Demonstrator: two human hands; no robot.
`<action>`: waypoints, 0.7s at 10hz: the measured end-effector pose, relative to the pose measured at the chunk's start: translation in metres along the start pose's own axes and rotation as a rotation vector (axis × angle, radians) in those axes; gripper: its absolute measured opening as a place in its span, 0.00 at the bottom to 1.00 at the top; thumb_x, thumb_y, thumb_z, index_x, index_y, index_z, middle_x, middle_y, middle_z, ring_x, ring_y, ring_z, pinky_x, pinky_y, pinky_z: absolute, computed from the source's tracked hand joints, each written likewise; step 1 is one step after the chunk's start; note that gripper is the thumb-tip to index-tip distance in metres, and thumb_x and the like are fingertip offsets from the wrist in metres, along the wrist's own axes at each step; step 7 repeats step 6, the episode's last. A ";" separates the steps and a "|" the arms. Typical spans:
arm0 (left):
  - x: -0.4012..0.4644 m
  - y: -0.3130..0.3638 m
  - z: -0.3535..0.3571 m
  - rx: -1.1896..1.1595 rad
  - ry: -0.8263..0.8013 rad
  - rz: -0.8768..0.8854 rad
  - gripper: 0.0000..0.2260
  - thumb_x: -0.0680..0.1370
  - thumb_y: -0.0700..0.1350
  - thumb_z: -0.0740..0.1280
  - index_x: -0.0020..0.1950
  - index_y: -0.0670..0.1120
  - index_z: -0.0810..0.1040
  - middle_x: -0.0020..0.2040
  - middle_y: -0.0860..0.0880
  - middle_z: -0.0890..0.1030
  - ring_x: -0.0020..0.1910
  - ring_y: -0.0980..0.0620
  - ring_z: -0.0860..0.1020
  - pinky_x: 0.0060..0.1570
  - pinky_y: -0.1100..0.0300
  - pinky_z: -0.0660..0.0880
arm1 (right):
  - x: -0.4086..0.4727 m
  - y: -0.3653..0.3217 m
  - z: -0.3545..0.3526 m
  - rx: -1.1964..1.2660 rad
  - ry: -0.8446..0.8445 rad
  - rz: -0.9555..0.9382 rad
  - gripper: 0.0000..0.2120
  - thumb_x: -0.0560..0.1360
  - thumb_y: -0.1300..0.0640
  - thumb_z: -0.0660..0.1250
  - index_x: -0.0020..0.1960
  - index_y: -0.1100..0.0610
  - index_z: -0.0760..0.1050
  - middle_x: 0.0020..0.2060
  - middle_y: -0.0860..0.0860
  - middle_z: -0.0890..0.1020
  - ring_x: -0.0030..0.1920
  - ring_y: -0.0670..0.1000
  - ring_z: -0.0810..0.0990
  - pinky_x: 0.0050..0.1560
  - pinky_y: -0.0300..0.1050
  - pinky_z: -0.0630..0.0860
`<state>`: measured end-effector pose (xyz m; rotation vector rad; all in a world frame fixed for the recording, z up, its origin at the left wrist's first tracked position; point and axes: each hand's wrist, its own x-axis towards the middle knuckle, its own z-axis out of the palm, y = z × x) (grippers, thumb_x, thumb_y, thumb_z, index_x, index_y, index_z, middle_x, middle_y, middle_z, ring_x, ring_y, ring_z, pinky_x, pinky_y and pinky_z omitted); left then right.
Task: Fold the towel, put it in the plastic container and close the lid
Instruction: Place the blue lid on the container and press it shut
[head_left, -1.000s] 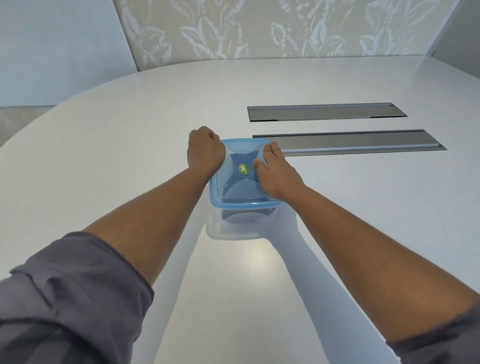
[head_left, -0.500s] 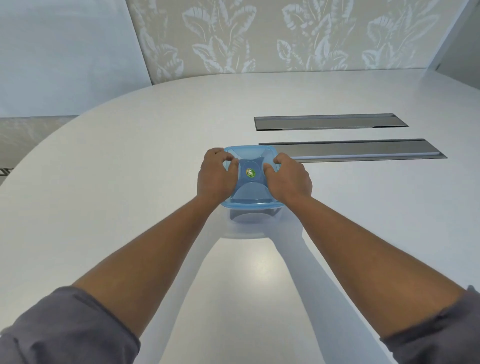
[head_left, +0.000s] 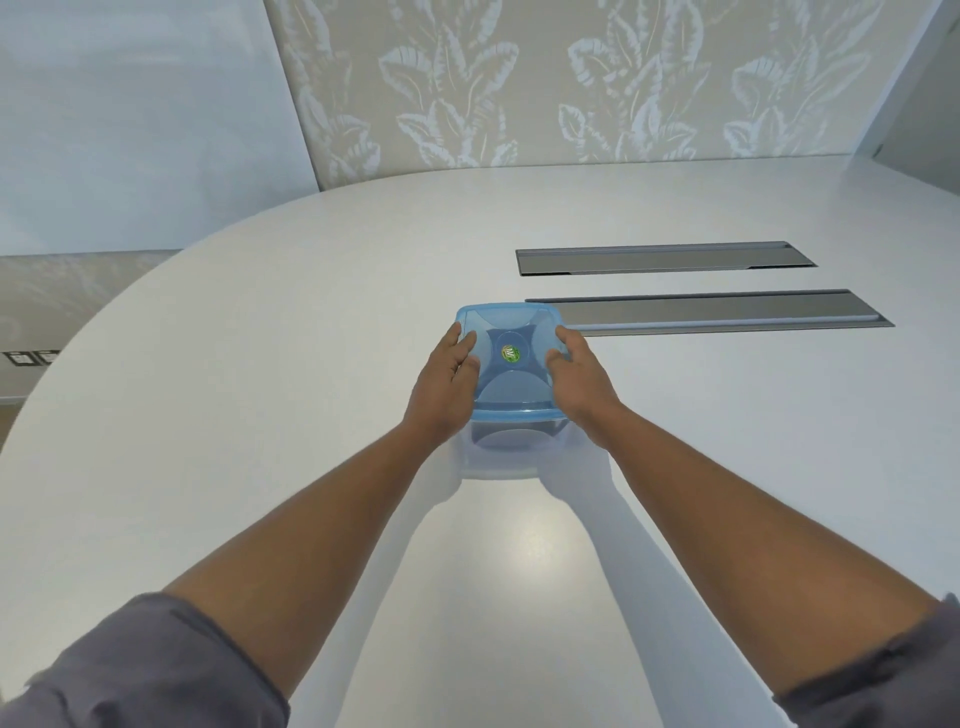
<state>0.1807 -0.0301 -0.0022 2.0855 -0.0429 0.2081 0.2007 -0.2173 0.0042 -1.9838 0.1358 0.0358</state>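
A clear plastic container (head_left: 511, 457) stands on the white table (head_left: 260, 415) with its translucent blue lid (head_left: 511, 325) on top. A round green sticker (head_left: 510, 354) marks the lid's middle. Through the lid and the front wall shows a dark shape, the towel (head_left: 511, 439), though its folds cannot be made out. My left hand (head_left: 447, 387) lies on the lid's left edge, fingers stretched forward. My right hand (head_left: 574, 387) covers the right edge, fingers slightly bent over it. Both palms flank the container's sides.
Two long grey metal cable hatches (head_left: 665, 258) (head_left: 722, 312) are set flush into the table behind and to the right of the container. The rounded table edge (head_left: 130, 291) curves away at the left. A leaf-patterned wall (head_left: 571, 83) stands behind.
One second ago my left fist was at the lid's back-left corner and my right hand lay flat on it. Both hands then moved to the lid's sides, and their fingers have now stretched out.
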 end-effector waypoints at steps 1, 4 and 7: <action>-0.004 0.001 0.003 -0.137 0.092 -0.057 0.17 0.85 0.45 0.60 0.74 0.48 0.75 0.74 0.52 0.72 0.72 0.59 0.70 0.66 0.67 0.63 | -0.003 0.004 0.003 0.169 0.154 0.011 0.22 0.82 0.55 0.56 0.75 0.46 0.70 0.64 0.49 0.80 0.59 0.54 0.80 0.61 0.55 0.78; -0.008 0.008 -0.001 -0.204 0.060 -0.129 0.17 0.85 0.48 0.62 0.74 0.49 0.76 0.71 0.53 0.77 0.68 0.55 0.73 0.64 0.62 0.67 | -0.013 -0.004 0.001 0.168 0.186 0.040 0.13 0.81 0.57 0.55 0.58 0.52 0.76 0.49 0.49 0.82 0.51 0.56 0.81 0.52 0.54 0.79; -0.004 0.019 -0.011 0.196 0.080 0.000 0.14 0.85 0.51 0.59 0.60 0.48 0.83 0.76 0.40 0.71 0.78 0.45 0.65 0.68 0.57 0.64 | -0.030 -0.019 -0.013 -0.051 0.106 0.005 0.25 0.86 0.50 0.50 0.82 0.49 0.59 0.79 0.50 0.68 0.77 0.56 0.68 0.75 0.53 0.66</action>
